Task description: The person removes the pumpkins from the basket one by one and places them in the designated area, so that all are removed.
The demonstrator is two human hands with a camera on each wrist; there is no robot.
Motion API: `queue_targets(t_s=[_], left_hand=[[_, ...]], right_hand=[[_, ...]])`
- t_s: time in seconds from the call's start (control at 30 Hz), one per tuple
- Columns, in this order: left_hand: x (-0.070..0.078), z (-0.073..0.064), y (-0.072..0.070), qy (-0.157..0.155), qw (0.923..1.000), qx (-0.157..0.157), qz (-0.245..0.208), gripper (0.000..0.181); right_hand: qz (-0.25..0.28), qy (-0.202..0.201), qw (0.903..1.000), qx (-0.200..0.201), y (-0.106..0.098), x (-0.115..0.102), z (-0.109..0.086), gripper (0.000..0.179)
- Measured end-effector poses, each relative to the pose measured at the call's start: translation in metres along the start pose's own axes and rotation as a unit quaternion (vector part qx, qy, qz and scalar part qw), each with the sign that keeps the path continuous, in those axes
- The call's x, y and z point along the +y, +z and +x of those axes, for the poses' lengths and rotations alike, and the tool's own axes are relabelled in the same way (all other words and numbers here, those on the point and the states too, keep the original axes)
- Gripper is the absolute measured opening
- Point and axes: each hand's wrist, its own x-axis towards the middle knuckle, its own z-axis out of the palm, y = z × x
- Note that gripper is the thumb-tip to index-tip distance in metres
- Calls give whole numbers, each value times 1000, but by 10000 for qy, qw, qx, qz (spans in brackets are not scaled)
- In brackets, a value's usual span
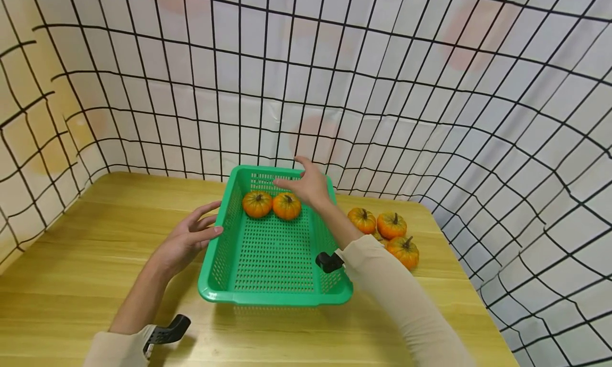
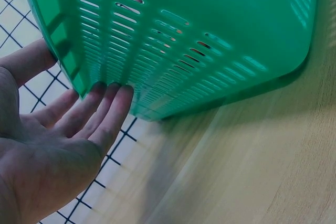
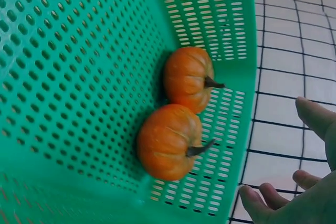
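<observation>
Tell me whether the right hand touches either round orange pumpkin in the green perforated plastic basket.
Apart. The right wrist view shows it: a plain gap, crossed by the basket's rim, separates the right hand from both pumpkins.

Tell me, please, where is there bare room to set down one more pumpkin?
Inside the green basket, the floor is bare between the two pumpkins and the near rim. The table is also bare between its left edge and the left hand. Crowded: the basket's far end, near the right hand, and right of the basket, where more pumpkins cluster.
</observation>
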Motion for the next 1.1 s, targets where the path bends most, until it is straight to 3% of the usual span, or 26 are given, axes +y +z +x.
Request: queue_targets(t_s=[0.43, 0.87, 1.1], left_hand=[[0, -1, 1, 18, 9999, 37, 109, 71], [1, -2, 2, -11, 9998, 47, 210, 71], [2, -2, 2, -15, 9997, 29, 238, 72]], right_hand=[[299, 493, 9977, 361, 31, 12, 7, 85], [568, 929, 9931, 434, 46, 26, 7, 83], [386, 1147, 9918, 404, 50, 32, 8, 80]])
